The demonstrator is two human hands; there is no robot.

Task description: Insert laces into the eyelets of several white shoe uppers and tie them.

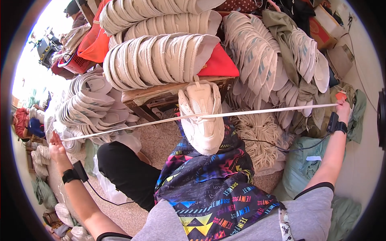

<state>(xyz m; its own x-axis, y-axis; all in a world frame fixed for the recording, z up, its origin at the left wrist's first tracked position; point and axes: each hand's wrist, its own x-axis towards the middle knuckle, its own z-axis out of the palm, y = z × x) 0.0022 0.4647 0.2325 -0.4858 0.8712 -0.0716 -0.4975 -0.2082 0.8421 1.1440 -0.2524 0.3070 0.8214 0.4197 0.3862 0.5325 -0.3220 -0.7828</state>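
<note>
Left hand: left hand (55, 145) is stretched far out to the person's left, fingers pinched together on one end of a white shoelace (257, 111); a black wrist device (73, 175) with a cable sits on that forearm.
Right hand: right hand (343, 107) is flung out to the right, closed on the other end of the lace, a second black wrist unit (337, 125) below it.
Shoelace: pulled taut in one long line across the whole view, passing through the upper of a cream sneaker (202, 120).
Sneaker: rests toe toward the person on the lap, on a patterned apron (209, 188), just in front of the near edge of a low wooden bench (161, 94).
Step in hand: looks like lacing, with the lace drawn through one pair of eyelets and evened out.
Next move calls for: bringing both ends back in to the shoe and feeding them to the next eyelets, keeping the lengths matched.
Containers: a red plastic basket (74, 63) stands at the far left of the bench; its contents cannot be told. Cardboard boxes (321, 30) sit at the upper right.
Loose stock: rows of stacked shoe uppers (157, 60) cover the bench, and a heap of laces (261, 136) lies on the floor to the right.
</note>
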